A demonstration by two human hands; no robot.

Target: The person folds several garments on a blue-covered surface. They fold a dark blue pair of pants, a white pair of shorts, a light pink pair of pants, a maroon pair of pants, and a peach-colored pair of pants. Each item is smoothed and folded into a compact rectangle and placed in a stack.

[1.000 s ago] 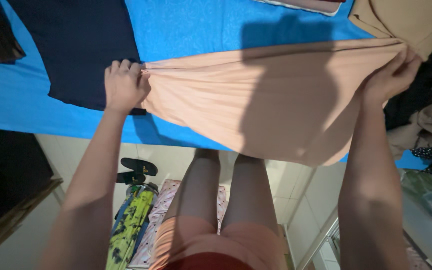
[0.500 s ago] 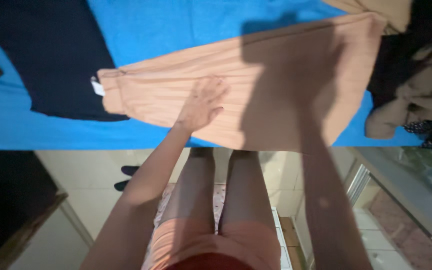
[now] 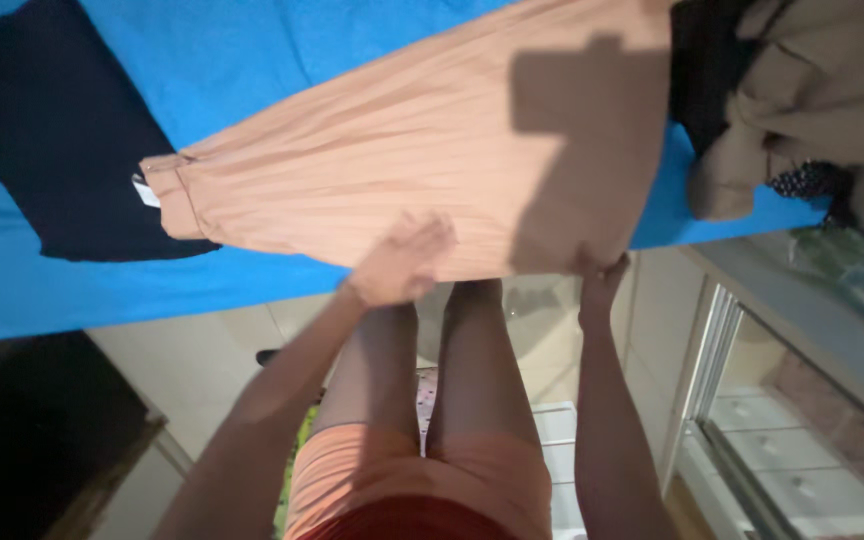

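Note:
A peach ribbed garment (image 3: 402, 160) lies spread flat across the blue bed sheet (image 3: 242, 60), its waistband end with a white tag at the left. My left hand (image 3: 400, 262) rests flat, fingers spread, on the garment's near edge. At the garment's lower right corner, where it hangs over the bed edge, my right hand (image 3: 602, 280) pinches the hem. A folded dark navy cloth (image 3: 52, 140) lies on the sheet to the left, partly under the waistband.
A heap of beige, black and dotted clothes (image 3: 802, 100) sits at the bed's right end. My own legs (image 3: 442, 400) in peach shorts stand on a pale tiled floor. A white drawer unit (image 3: 802, 470) is at lower right, dark furniture (image 3: 32, 440) at lower left.
The garment has been laid flat. My left hand slid from its middle back to the near edge. My right hand came down to the lower right hem. The view shifted right.

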